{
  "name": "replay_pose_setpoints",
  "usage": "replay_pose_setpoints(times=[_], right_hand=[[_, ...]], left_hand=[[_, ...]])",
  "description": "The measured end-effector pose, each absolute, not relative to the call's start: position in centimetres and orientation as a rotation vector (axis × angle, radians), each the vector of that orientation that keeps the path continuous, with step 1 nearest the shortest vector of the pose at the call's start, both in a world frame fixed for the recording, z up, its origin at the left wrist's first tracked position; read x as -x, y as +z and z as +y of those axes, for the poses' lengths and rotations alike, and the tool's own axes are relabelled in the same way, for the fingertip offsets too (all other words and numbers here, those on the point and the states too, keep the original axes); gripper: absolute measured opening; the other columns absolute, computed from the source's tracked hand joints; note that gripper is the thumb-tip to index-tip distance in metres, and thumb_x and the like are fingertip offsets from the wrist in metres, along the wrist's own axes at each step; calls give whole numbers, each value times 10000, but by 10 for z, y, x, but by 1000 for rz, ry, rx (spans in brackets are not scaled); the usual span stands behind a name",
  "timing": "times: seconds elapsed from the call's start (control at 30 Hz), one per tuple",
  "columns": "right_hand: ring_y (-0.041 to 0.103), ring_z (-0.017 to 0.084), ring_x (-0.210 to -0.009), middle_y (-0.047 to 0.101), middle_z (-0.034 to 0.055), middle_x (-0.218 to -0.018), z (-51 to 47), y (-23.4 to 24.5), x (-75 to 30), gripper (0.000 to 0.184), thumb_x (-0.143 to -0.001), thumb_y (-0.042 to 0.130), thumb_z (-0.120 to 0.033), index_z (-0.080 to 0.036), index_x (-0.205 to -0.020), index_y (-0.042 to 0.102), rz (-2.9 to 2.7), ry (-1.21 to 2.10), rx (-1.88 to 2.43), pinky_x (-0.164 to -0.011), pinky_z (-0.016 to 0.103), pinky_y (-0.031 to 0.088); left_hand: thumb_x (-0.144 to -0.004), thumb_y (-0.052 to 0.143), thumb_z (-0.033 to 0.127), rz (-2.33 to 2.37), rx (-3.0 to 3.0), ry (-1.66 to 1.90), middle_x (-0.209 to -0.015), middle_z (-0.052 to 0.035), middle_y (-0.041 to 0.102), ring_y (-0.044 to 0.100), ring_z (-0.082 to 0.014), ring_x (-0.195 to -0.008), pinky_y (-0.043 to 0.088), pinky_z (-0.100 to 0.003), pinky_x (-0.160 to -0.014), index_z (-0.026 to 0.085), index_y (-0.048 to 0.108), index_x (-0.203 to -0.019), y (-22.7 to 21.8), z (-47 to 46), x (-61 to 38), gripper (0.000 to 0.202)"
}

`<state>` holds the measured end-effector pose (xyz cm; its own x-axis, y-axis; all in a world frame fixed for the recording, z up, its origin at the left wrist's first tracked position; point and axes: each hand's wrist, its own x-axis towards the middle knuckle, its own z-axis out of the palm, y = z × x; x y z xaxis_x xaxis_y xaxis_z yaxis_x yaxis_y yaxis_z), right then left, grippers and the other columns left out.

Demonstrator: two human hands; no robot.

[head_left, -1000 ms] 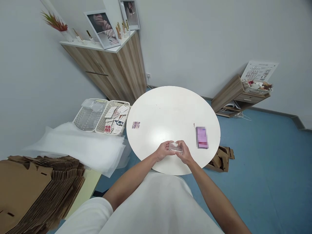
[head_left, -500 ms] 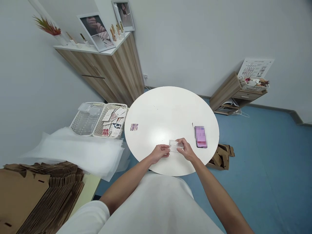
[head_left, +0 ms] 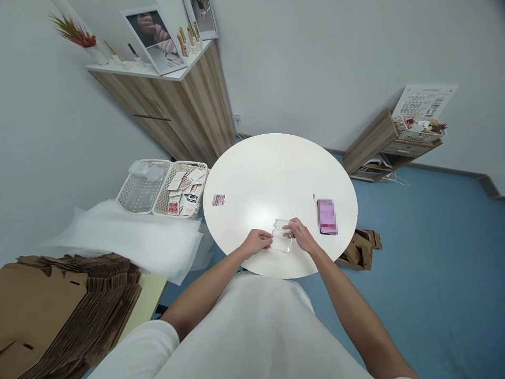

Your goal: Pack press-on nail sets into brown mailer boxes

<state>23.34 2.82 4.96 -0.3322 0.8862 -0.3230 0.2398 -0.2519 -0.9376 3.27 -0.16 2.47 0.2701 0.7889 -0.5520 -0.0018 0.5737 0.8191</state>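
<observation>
A small clear plastic case (head_left: 281, 238) lies open on the near part of the round white table (head_left: 276, 179). My left hand (head_left: 257, 243) pinches its left edge with closed fingers. My right hand (head_left: 301, 235) grips the case's right side and its raised lid. A purple phone (head_left: 326, 216) rests on the table just to the right of my right hand. A small pink and purple sheet of nail pieces (head_left: 219, 200) lies at the table's left edge.
Two white baskets (head_left: 165, 187) stand left of the table, one holding printed cards. White foam sheets (head_left: 130, 237) and stacked flat cardboard boxes (head_left: 63, 305) sit nearer left. A wooden cabinet (head_left: 177, 105) stands behind; cardboard scraps (head_left: 361, 247) lie on the blue floor.
The case was shut between both hands near my body; now it is lowered onto the table with its lid lifted. My left hand has slid to its left edge.
</observation>
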Motion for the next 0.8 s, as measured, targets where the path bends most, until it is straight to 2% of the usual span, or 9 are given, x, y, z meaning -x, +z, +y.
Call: replay_pose_setpoints(times=[0.17, 0.27, 0.37, 0.5, 0.63, 0.8], right_hand=[[527, 117, -612, 571, 44, -820, 44, 44, -233, 388, -763, 369, -561, -194, -704, 481, -1302, 1637, 1563, -572, 276, 430], [409, 73, -449, 502, 3, -633, 55, 39, -232, 404, -728, 419, -573, -185, -629, 474, -1232, 1697, 1681, -456, 241, 364], [328, 53, -393, 445, -26, -570, 60, 33, -231, 404, -714, 434, -579, -182, -679, 501, -1120, 1808, 1724, -402, 223, 307], [390, 63, -434, 496, 4, -671, 46, 26, -231, 456, -732, 373, -587, -175, -829, 543, -1036, 1741, 1761, -413, 218, 333], [492, 97, -567, 547, 24, -818, 10, 10, -230, 365, -706, 467, -483, -190, -907, 551, -1182, 1527, 1768, -521, 235, 410], [502, 108, -623, 515, 37, -938, -16, -9, -223, 493, -667, 502, -361, -198, -1130, 460, -1324, 1402, 1822, -607, 264, 440]], left_hand=[[-602, 675, 205, 1229, -862, 650, -563, 6, 567, 534, -89, -533, 465, -250, -572, 124, 626, -752, 17, -5, -34, 177], [-605, 671, 205, 1208, -873, 657, -566, 5, 571, 537, -88, -533, 466, -244, -570, 124, 625, -746, 17, -6, -34, 169], [-621, 655, 197, 1211, -866, 670, -569, 8, 572, 539, -83, -537, 472, -237, -576, 123, 622, -765, 16, -5, -35, 165], [-625, 652, 195, 1278, -862, 705, -583, 14, 575, 545, -76, -537, 479, -232, -586, 127, 612, -777, 6, -3, -36, 171], [-624, 647, 191, 1360, -919, 710, -618, 2, 593, 563, -88, -569, 479, -227, -585, 127, 614, -776, -10, 1, -37, 168], [-665, 599, 181, 1489, -1096, 581, -644, -9, 619, 579, -104, -598, 474, -224, -599, 131, 626, -801, -25, 9, -41, 148]])
